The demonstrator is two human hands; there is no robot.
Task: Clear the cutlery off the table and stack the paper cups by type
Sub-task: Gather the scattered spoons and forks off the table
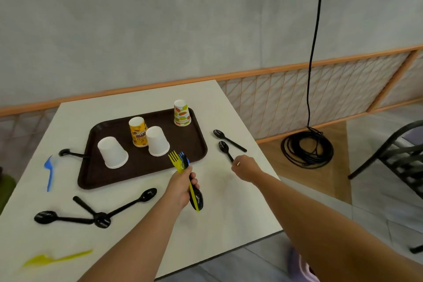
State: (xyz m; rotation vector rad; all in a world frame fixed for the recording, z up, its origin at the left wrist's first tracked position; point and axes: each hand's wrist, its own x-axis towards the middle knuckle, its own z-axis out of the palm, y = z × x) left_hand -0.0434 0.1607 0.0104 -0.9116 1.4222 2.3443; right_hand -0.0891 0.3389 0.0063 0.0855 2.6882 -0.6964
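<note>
Cutlery: left hand (183, 184) is gripping a bundle over the counter (229, 201), just in front of the tray (142, 171), with fingers curled round the handles. The bundle holds a yellow fork (175, 160) and a blue fork (182, 156) with tines up, and a held black spoon (196, 199) with its bowl down.

Right hand (246, 168) is reaching right of the tray, fingers pinching the handle tip of the near black spoon (224, 147). The far black spoon (229, 139) is lying just beyond it.

Three crossed black spoons (100, 215) are lying front left. A lone black spoon (68, 153) is touching the tray's left edge. A blue utensil (49, 171) is lying farther left, and a blurred yellow utensil (55, 258) at the near corner.

Cups are all standing upside down on the tray: two white cups (112, 152), a yellow cup (138, 131) and a patterned cup (182, 113).

A coiled cable (306, 151) is lying on the floor.
</note>
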